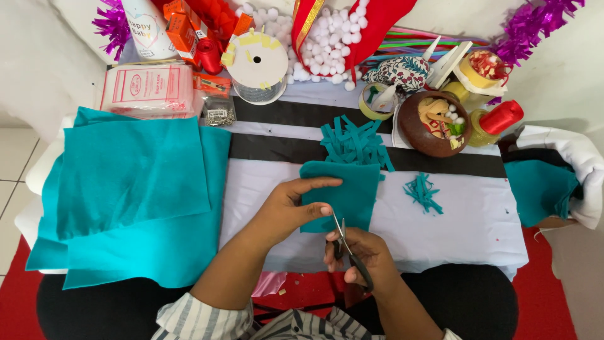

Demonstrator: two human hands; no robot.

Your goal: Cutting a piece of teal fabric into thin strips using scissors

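Note:
My left hand (290, 204) pinches a small rectangle of teal felt (349, 189) by its left edge, thumb underneath and fingers on top. Just below it, my right hand (362, 255) grips a pair of scissors (345, 242); their blades point up and touch the lower edge of the felt. Beyond the held piece lies a heap of cut teal felt strips (355, 141), and a smaller bunch of strips (423, 191) rests to the right.
Large teal felt sheets (132, 189) cover the table's left side, more teal felt (541, 189) hangs at the right edge. At the back stand a brown bowl (409, 123), ribbon spool (258, 63), white pom-poms (327, 38), plastic packet (148, 88), red spool (501, 116), purple tinsel (535, 25).

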